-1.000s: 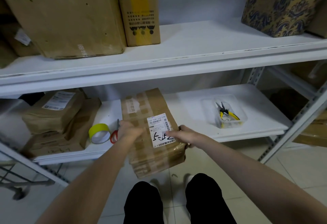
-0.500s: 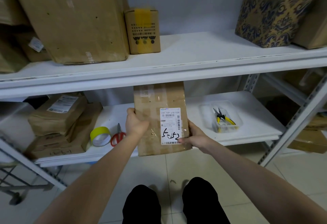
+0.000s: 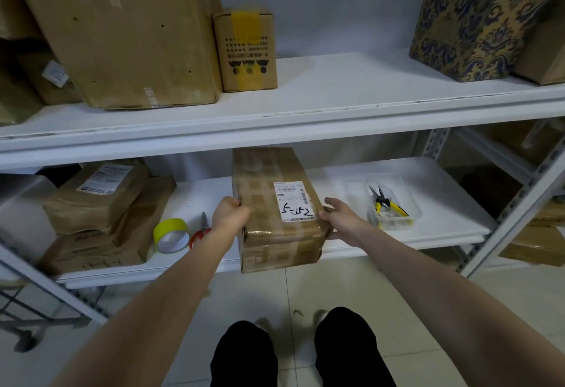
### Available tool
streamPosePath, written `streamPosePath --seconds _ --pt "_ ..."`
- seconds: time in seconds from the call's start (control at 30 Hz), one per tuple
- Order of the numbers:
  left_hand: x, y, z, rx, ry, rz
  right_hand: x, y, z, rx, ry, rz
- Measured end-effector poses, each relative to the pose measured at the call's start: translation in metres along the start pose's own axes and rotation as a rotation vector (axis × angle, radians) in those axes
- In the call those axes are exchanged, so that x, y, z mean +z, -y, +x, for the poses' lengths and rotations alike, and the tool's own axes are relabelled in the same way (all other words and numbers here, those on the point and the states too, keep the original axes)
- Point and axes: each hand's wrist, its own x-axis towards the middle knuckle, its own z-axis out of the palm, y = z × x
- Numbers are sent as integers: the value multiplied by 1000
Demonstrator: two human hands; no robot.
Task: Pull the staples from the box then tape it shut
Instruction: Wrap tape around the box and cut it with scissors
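Even, cool indoor light: upper shelf (image 3: 336, 93) bright, lower shelf (image 3: 443, 203) shaded beneath it. Faint sheen on the box (image 3: 263, 203) I hold. Slight softness throughout; shelf lines bow at edges.

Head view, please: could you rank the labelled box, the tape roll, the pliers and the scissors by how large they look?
1. labelled box, clearly.
2. tape roll.
3. pliers and scissors: too alike to rank; the pliers lie farther back.

Both hands grip the taped brown box (image 3: 275, 233) by its sides: left hand (image 3: 229, 213) and right hand (image 3: 339, 216). Its near end juts past the lower shelf (image 3: 446, 203). Left of the grip lie scissors (image 3: 200, 232) and a yellow tape roll (image 3: 169, 235) — right of it, pliers (image 3: 386, 206) in a clear tray (image 3: 411, 203).
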Motion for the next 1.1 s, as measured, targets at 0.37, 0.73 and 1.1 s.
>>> streamPosePath --seconds 0.37,0.73,1.1 --pt "14 2 16 105 194 -127 5 -2 21 -356 7 -297" --pt "30 6 31 106 -42 403 2 -19 38 -478 -156 -713" --pt "15 -23 15 152 -107 277 -3 1 20 -468 -213 -915"
